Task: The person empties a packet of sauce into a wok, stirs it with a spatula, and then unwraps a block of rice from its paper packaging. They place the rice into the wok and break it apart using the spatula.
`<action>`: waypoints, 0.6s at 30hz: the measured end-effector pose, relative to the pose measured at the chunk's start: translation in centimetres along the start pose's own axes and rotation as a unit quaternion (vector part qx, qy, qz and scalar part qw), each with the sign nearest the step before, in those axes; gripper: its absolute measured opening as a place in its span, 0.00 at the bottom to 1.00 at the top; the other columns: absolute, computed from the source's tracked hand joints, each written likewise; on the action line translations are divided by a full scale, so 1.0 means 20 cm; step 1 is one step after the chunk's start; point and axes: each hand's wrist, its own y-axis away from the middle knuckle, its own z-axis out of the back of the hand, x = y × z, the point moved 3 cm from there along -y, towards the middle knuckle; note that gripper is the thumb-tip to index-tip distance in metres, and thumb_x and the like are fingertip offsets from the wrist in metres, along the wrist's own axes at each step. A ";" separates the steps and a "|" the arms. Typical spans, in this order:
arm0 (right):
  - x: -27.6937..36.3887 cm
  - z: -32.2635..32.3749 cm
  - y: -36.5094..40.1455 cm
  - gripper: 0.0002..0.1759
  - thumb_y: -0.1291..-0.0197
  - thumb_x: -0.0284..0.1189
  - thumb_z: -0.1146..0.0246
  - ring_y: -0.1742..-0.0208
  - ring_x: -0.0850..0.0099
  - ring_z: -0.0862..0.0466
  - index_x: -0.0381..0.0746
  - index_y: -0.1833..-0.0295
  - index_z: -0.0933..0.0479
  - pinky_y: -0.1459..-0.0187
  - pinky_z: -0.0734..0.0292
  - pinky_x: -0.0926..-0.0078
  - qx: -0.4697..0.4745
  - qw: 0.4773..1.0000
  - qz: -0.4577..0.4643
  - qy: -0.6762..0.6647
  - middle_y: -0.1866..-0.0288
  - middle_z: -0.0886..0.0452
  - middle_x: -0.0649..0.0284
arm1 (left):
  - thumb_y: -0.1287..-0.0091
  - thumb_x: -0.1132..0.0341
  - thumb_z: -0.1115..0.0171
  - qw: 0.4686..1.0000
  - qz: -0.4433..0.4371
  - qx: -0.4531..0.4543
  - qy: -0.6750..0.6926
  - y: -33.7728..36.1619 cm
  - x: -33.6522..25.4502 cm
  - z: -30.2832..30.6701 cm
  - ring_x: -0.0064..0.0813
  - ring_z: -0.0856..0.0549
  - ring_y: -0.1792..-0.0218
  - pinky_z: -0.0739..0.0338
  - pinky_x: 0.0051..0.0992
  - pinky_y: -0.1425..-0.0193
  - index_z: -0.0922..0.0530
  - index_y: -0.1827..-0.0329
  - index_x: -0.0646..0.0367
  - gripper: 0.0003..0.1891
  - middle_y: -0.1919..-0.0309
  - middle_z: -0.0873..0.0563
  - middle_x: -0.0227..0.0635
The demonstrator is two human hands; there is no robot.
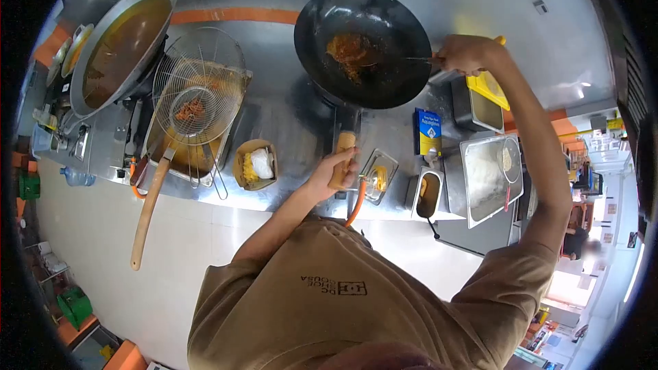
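Observation:
A black wok (384, 75) sits on the burner of a steel counter (288, 116), with a patch of orange-brown food (348, 48) inside. My left hand (329, 173) is wrapped around the wok's wooden handle (344, 142) at the counter's near edge. My right hand (467, 53) is at the wok's right rim and grips a utensil with a yellow handle end (501, 40). The utensil's thin metal shaft (415, 59) reaches into the wok toward the food.
A large wok of brown liquid (123, 41) stands at the far left. Beside it a wire skimmer (199, 89) with a long wooden handle (147, 212) rests on a fryer tray. Along the counter are a paper bowl (255, 163), a blue box (428, 130), a tray of rice (488, 173) and an orange hose (356, 202).

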 end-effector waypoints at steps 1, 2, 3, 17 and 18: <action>-0.01 0.05 0.03 0.16 0.44 0.35 0.32 0.88 0.72 0.27 0.37 0.80 0.20 0.84 0.34 0.67 -0.006 1.000 0.000 0.001 0.87 0.25 0.64 | 0.27 0.57 0.34 1.000 -0.004 0.003 -0.004 0.00 0.00 0.00 0.22 0.24 0.77 0.30 0.22 0.74 0.25 0.43 0.55 0.17 0.69 0.22 0.29; -0.01 0.08 0.09 0.17 0.44 0.35 0.34 0.88 0.70 0.26 0.37 0.81 0.21 0.83 0.32 0.64 0.032 0.997 0.022 0.065 0.87 0.25 0.62 | 0.26 0.57 0.35 1.000 -0.016 0.004 0.021 0.01 0.03 0.00 0.21 0.25 0.76 0.31 0.21 0.73 0.25 0.41 0.55 0.18 0.69 0.23 0.29; 0.00 0.10 0.15 0.19 0.43 0.34 0.35 0.88 0.68 0.25 0.36 0.83 0.22 0.82 0.30 0.60 0.073 0.988 0.045 0.128 0.87 0.25 0.61 | 0.26 0.56 0.35 0.998 -0.028 0.003 0.048 0.01 0.04 0.01 0.21 0.25 0.76 0.31 0.20 0.72 0.25 0.40 0.55 0.18 0.69 0.23 0.29; -0.08 -0.14 0.00 0.16 0.38 0.33 0.41 0.63 0.52 0.12 0.36 0.53 0.15 0.57 0.17 0.55 -0.015 0.985 0.148 0.082 0.65 0.13 0.51 | 0.26 0.25 0.62 0.939 -0.045 0.025 -0.339 -0.05 0.21 0.23 0.25 0.16 0.68 0.21 0.27 0.64 0.20 0.48 0.59 0.42 0.61 0.13 0.36; -0.09 -0.20 -0.04 0.17 0.38 0.32 0.42 0.57 0.50 0.12 0.37 0.50 0.15 0.51 0.17 0.54 -0.109 0.966 0.220 0.083 0.62 0.13 0.49 | 0.26 0.25 0.62 0.938 -0.036 0.027 -0.343 -0.02 0.22 0.36 0.25 0.16 0.68 0.21 0.27 0.64 0.20 0.48 0.59 0.42 0.61 0.13 0.36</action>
